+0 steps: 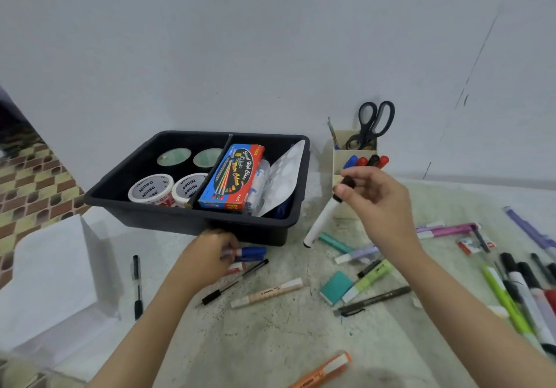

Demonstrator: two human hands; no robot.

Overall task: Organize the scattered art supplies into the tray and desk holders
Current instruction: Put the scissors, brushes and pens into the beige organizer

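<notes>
We've got two hands in shot: the left hand (pixel 210 255) and the right hand (pixel 376 198), both bare. The left forearm (pixel 156 327) and the right forearm (pixel 451 312) are bare too, uncovered from wrist right down to the bottom edge. Slim arms, we see, narrowing at the wrists. Knuckles show on the left hand; the nails are too blurred for us to tell.
</notes>
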